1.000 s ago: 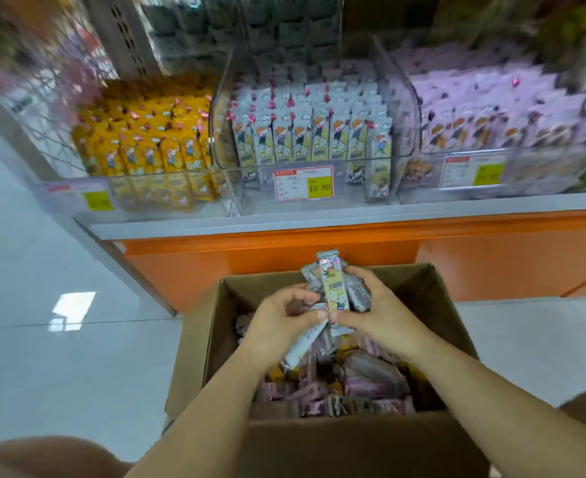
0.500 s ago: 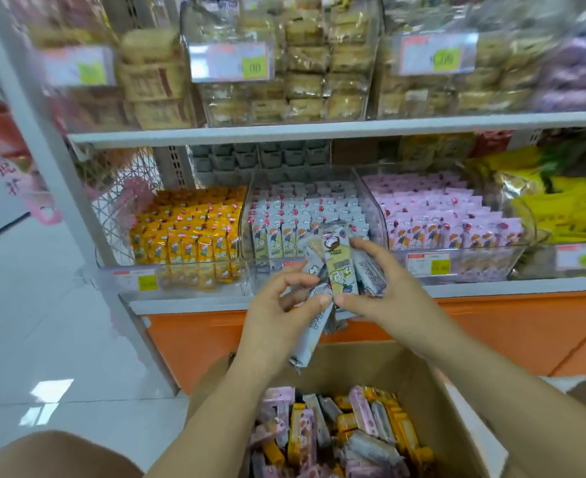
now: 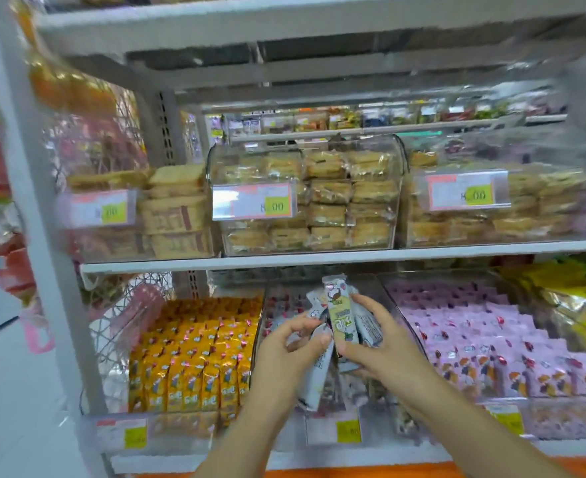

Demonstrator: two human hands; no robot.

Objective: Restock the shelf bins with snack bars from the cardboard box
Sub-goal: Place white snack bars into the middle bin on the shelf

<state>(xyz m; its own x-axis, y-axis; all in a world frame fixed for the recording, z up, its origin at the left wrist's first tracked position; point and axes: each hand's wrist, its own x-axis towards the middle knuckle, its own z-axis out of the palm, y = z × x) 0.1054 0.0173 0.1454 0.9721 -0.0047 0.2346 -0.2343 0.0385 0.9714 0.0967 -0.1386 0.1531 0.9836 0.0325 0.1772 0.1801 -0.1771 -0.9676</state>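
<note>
Grey-white foil-wrapped snack bars (image 3: 341, 319) stand in a fanned bundle just above the clear plastic middle shelf bin (image 3: 374, 432). The right hand (image 3: 378, 350) has its fingers curled round the bundle, and the left hand (image 3: 291, 346) pinches its lower bars. Yellow-wrapped bars (image 3: 195, 357) fill the left bin, pink-wrapped bars (image 3: 491, 346) the right.

Bright, even store light; heavy motion blur, wide-angle bending at the edges.

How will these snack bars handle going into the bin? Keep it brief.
Probably light: the right hand holds several snack bars fanned. Likely slippery, as wrappers look glossy. Fairly stiff, seemingly: one stands upright above the grip.
</note>
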